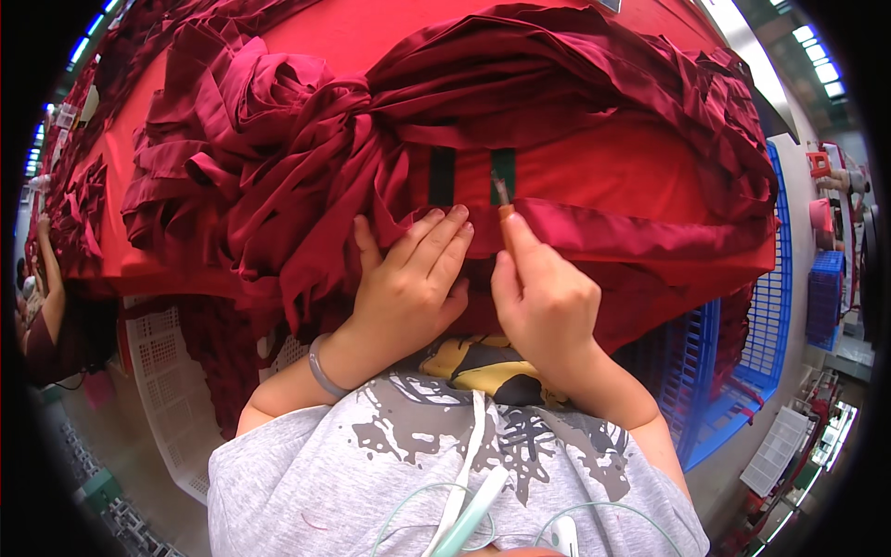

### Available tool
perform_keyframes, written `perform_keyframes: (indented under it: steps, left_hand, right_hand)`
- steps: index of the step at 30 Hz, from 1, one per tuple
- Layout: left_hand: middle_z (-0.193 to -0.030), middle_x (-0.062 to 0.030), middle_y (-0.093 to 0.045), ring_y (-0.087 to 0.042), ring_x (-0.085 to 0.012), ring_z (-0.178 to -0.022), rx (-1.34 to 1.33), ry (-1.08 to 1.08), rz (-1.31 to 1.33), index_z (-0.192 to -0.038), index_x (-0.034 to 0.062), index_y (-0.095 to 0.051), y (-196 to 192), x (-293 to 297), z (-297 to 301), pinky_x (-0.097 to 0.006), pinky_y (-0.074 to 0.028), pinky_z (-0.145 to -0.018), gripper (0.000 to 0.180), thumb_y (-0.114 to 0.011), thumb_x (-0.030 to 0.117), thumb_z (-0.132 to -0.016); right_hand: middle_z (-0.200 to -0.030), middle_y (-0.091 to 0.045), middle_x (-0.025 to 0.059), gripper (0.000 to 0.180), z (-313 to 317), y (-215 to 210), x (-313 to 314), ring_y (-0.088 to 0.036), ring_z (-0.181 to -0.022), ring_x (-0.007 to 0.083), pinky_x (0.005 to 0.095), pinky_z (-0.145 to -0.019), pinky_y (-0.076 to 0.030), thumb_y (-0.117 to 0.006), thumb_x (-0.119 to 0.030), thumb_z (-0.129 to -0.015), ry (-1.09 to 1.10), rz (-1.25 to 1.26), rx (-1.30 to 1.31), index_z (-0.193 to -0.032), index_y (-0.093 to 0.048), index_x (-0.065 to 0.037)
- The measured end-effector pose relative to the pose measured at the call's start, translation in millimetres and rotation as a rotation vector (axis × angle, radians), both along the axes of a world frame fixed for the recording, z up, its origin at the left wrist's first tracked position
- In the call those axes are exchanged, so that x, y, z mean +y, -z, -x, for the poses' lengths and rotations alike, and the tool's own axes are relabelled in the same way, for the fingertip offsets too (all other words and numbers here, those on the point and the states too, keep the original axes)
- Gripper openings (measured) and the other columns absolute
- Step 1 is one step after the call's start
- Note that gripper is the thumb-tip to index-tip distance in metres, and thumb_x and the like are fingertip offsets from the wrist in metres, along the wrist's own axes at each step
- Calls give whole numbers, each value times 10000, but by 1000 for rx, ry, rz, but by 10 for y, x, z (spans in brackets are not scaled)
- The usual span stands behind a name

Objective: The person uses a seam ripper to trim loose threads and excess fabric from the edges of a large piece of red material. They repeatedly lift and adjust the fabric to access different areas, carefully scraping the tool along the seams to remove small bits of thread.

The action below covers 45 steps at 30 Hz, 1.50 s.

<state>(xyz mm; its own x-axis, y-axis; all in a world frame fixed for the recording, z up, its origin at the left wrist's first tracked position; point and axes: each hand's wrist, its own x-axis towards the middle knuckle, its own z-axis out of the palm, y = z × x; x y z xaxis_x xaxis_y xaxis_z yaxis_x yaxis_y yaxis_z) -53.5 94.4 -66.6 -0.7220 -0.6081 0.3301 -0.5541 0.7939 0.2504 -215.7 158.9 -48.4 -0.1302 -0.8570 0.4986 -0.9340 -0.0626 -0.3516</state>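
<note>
the dark red cloth (pixel 575 232) lies bunched on the red counter (pixel 371 37), its folded band running l to r just past the hands, at the counter's near edge. two small dark green rectangular tabs (pixel 442 176) sit side by side on the cloth, upright, just above the band, one above each hand. no package seen; labels too small to read.

right hand (pixel 548 306): grip pressed together, thumb & fingers pinching a thin tool (pixel 502 197) w/ an orange handle and a metal tip; tip points up at the right tab's lower edge. left hand (pixel 413 288): grip spread, fingers flat on the cloth beside the tool, pressing the band down. a grey band (pixel 325 369) is on the left wrist.

cloth looks soft, creased, many strips knotted & piled to the left (pixel 241 139); flatter on the right, where it hangs over the counter edge.

outward: blue crate (pixel 742 353) at the right, touching the hanging cloth; white perforated crate (pixel 162 371) low left, under the counter edge. another person's arm (pixel 48 288) at the far left, well apart. more red cloth (pixel 83 204) lies along the counter's left. open floor only low left & low right; near the hands the cloth crowds all sides.
</note>
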Motion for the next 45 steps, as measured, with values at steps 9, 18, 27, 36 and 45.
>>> perform_keyframes:
  steps: [9, 18, 27, 36, 45]
  left_hand:
    - [-1366, -22, -551, -531, -188, -1224, 26, 3, -14, -1289, 107, -579, 12, -15, -5, -665, 33, -1102, 539, -684, 215, -771]
    - [-1389, -19, -530, -517, -186, -1236, 9, -10, -31, -1294, 126, -583, 8, -2, -11, -669, 10, -1098, 529, -676, 205, -780]
    - [-1427, -43, -486, -479, -196, -1273, -50, -10, -24, -1309, 122, -571, -47, 4, -12, -711, -190, -1032, 542, -664, 223, -784]
    - [-1417, -23, -502, -474, -215, -1279, -25, -10, -90, -1312, 152, -589, -52, 0, -20, -686, -108, -1073, 522, -677, 206, -800]
    - [-1430, -55, -478, -460, -227, -1284, -38, -1, -81, -1325, 134, -568, -62, 3, -31, -692, -258, -1012, 530, -658, 207, -808]
  right_hand:
    - [-621, -539, 27, 398, 15, -163, 180, -564, -498, 170, 309, -436, -438, -666, -101, -742, -121, -225, 61, -1132, -671, -19]
    - [-611, -522, 25, 376, 21, -157, 183, -550, -493, 165, 292, -431, -427, -664, -103, -735, -119, -210, 65, -1102, -688, -30]
    - [-603, -514, 22, 366, 36, -64, 151, -540, -486, 167, 299, -425, -418, -667, -97, -727, -122, -156, 44, -1088, -696, -37]
    - [-593, -547, 33, 372, 49, -7, 108, -536, -466, 181, 309, -436, -427, -668, -29, -720, -149, -115, -13, -1091, -692, -33]
    - [-581, -533, 26, 365, 96, -48, 138, -530, -462, 177, 308, -441, -430, -666, -26, -714, -171, -103, -8, -1077, -698, -42]
